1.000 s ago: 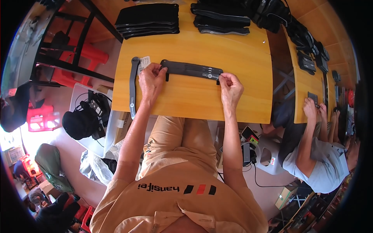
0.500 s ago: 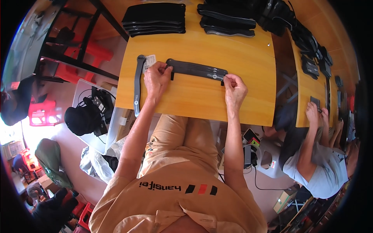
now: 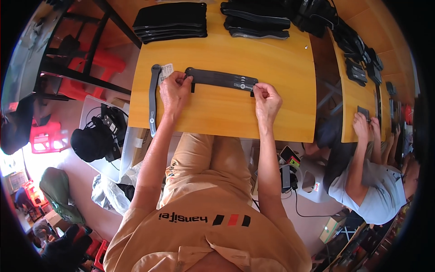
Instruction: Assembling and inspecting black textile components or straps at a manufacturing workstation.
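Observation:
A dark grey flat strap (image 3: pixel 219 78) with white printing near its right end lies stretched sideways over the table, with small black tabs below its ends. My left hand (image 3: pixel 175 94) pinches its left end between thumb and fingers. At the opposite end, my right hand (image 3: pixel 267 103) closes on the strap's corner the same way. Left of my left hand, a narrower grey strap (image 3: pixel 153 99) with a rounded top lies lengthwise on the table. A white printed label (image 3: pixel 167 70) shows beside its top, partly behind my left hand.
Two stacks of folded black fabric pieces, a left stack (image 3: pixel 171 22) and a right stack (image 3: pixel 257 21), sit at the table's far side. A white bin (image 3: pixel 93 109) with black cables stands left of the table (image 3: pixel 217 120). At right, a co-worker (image 3: pixel 369 186) handles a dark piece at another table.
The whole scene has shifted slightly left in the picture. Both hands keep their pinch on the strap's ends, with little visible movement relative to the table.

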`<state>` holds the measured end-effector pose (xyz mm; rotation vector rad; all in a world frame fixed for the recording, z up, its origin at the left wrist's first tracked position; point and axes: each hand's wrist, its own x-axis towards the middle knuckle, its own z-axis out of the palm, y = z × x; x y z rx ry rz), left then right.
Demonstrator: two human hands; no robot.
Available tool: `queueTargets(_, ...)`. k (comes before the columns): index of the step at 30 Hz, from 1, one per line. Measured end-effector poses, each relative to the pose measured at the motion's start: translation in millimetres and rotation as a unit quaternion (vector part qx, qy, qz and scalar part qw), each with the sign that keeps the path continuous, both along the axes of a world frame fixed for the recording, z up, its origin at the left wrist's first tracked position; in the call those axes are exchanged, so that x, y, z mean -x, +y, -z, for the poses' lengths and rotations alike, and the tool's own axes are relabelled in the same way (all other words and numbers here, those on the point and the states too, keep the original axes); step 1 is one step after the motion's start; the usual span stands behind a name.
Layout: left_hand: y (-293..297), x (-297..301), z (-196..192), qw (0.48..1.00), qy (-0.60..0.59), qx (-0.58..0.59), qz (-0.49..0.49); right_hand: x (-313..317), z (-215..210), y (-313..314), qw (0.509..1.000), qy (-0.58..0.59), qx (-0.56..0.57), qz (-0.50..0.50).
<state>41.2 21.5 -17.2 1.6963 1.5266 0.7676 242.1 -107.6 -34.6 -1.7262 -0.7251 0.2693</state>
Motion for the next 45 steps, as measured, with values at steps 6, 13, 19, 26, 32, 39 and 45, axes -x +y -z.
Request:
queueTargets(6, 1.6, 0.8, 2.8, 1.0, 0.009, 0.002, 0.008, 1.5, -5.7, -0.7, 1.0, 0.019, 0.015, 0.004)
queueTargets(13, 0.4, 0.3, 0.7, 1.0, 0.003, -0.002, 0.011, 0.1, -3.9, -0.9, 1.0, 0.005, 0.017, 0.003)
queueTargets(19, -0.2, -0.3, -1.9, 1.0, 0.006, -0.005, 0.012, 0.3, -4.9, -0.1, 1.0, -0.011, 0.024, 0.008)
queueTargets(26, 0.1, -1.4, -2.0, 1.0, 0.025, 0.0, 0.007, 0.9, -4.2, 0.8, 1.0, -0.017, 0.02, 0.006)
queueTargets(32, -0.2, -2.3, -1.5, 1.0, 0.023, -0.004, 0.008, 0.4, -2.0, 1.0, 0.999, -0.031, 0.012, 0.009)
queueTargets(39, -0.5, -1.6, -5.4, 1.0, 0.02, -0.004, 0.001, 1.3, -0.2, 2.6, 1.0, -0.017, 0.012, 0.006)
queueTargets(45, 0.8, -4.1, -6.6, 0.999, 0.03, 0.011, 0.003, -0.2, 0.2, 1.6, 0.999, -0.033, 0.011, 0.007)
